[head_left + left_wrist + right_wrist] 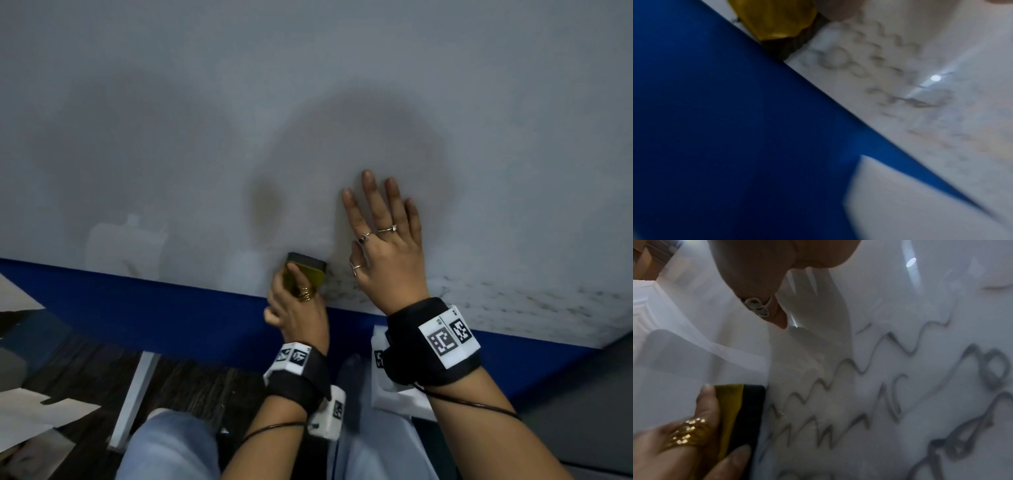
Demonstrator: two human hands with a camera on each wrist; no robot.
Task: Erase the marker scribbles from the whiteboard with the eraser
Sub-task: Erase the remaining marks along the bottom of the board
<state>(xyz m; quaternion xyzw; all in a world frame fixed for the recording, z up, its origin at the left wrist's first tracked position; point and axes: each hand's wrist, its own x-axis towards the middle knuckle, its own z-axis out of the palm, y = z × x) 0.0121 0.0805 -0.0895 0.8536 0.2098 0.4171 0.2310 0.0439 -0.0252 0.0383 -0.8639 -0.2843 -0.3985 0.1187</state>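
Note:
A whiteboard [308,102] fills the head view, its upper part wiped and hazy. Grey marker scribbles [479,298] run along its bottom edge to the right; the wrist views show them as wavy lines and loops [859,378] [869,65]. My left hand [294,301], wearing a gold ring, grips a yellow eraser [306,272] with a black felt face [750,410]. The felt is pressed on the board just above the blue frame [154,308], at the left end of the scribbles. My right hand [383,240] lies flat on the board beside the eraser, fingers spread.
The broad blue frame [715,129] borders the board's lower edge. Below it lie a dark wooden floor, a white stand leg [133,394], white sheets [34,411] at the left and my legs in jeans [171,445].

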